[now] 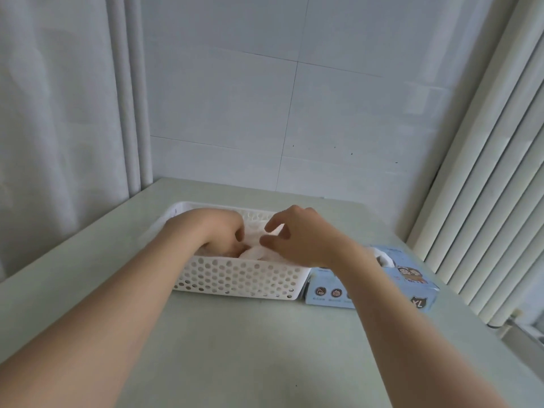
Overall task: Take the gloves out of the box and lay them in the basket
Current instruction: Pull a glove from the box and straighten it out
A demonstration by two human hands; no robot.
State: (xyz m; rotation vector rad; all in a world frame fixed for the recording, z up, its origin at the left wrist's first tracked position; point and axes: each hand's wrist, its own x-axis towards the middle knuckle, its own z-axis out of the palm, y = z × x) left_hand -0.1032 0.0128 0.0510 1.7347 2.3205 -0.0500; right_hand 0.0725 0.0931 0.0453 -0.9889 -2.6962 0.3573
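Fingers [239,232] of the left hand [212,228] curl down into the basket [235,278], their tips sunk among the gloves [255,254]; whether they clasp a glove or only press on the heap cannot be told. The right hand [300,235] hangs over the basket's right half with its fingers bent, forefinger and thumb apart, the thumb tip touching a pale fold of glove. A true pinch cannot be made out there either.

The gloves lie inside the basket as a crumpled, thin, whitish heap. No cuff or finger shape shows, so their direction is unclear; the one visible fold runs roughly left to right. Both hands cover most of the heap.

The basket is a white plastic rectangle, its walls pierced with rows of round holes, its long axis set across the table [265,348] from left to right. Just beside its right end stands the glove box [412,285], light blue card printed with cartoon figures and the letters XL, its long side also running left to right, slightly turned. White material shows at the opening in its top. The right forearm hides the box's middle.

The table is smooth and pale green. Behind it is a white tiled wall [235,98], with a pale curtain [59,113] at left and vertical slats [485,172] at right.
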